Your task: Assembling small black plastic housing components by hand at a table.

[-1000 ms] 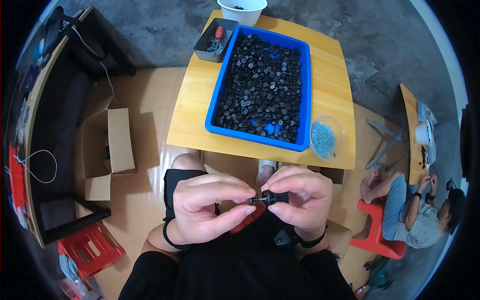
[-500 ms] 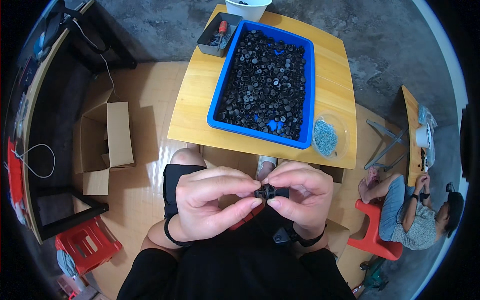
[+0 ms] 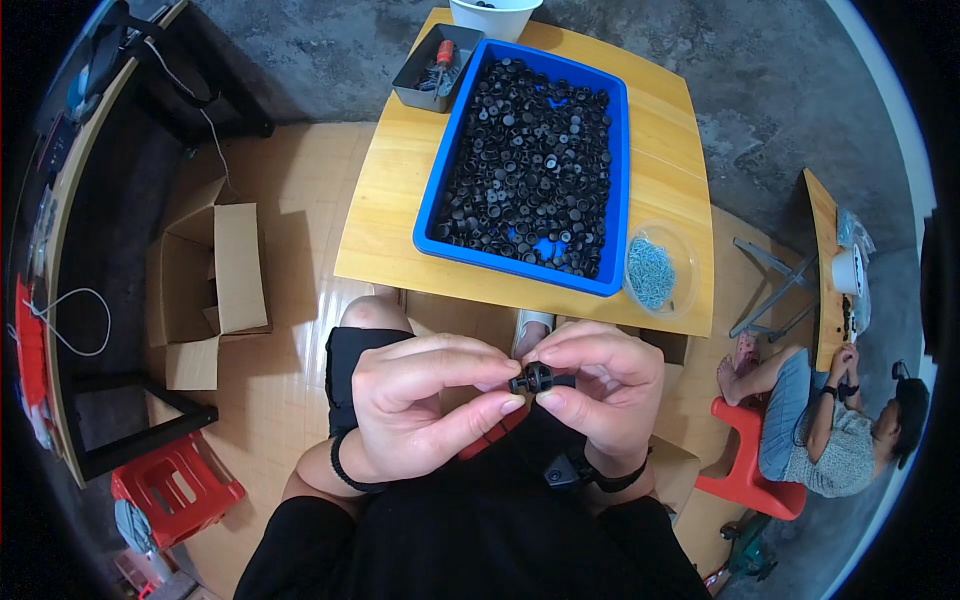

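Between my two hands, above my lap, is a small black plastic part with a round middle and narrower ends. My left hand pinches its left end between thumb and fingertips. My right hand grips its right end the same way, the fingers curled around it. Whether it is one piece or two joined pieces, I cannot tell. Beyond my hands, a blue tray on the table holds a heap of small round black caps. Beside it stands a clear round tub of small silvery-blue screws.
The wooden table also carries a grey bin with a red-handled tool and a white bucket. An open cardboard box and red stool are at left. Another person sits at right by a small table.
The black part has turned slightly between my fingertips, so its round middle shows more. Both hands stay in almost the same place.
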A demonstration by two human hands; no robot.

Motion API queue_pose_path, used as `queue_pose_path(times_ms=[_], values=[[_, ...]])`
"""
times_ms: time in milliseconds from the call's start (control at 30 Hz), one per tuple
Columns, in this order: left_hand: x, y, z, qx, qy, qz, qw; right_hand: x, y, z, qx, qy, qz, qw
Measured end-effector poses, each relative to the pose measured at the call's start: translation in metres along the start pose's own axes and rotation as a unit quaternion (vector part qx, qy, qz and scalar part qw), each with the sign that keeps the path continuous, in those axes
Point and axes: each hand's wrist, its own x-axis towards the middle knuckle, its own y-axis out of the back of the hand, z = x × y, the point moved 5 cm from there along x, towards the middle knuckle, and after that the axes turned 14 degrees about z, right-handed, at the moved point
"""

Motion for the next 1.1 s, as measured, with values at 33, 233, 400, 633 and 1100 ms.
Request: queue_pose_path(times_ms=[33,233,400,633,1100], values=[[0.001,0.0,0.001,0.004,-0.001,-0.001,1.0,0.0,0.0,0.0,-0.003,-0.002,-0.002,1.0],[0.001,-0.001,-0.001,0.003,0.002,-0.004,1.0,0.0,0.0,-0.001,-0.039,0.021,0.003,0.999],[0.008,-0.001,0.002,0.038,-0.043,-0.045,0.997,-0.002,0.0,0.002,-0.049,0.006,0.002,0.999],[0.006,-0.003,-0.008,-0.025,0.044,-0.022,0.998,-0.005,-0.002,0.006,-0.012,-0.043,-0.021,0.999],[0.006,-0.006,-0.008,0.006,0.083,-0.101,0.991,-0.003,-0.004,0.006,-0.082,-0.028,-0.057,0.995]])
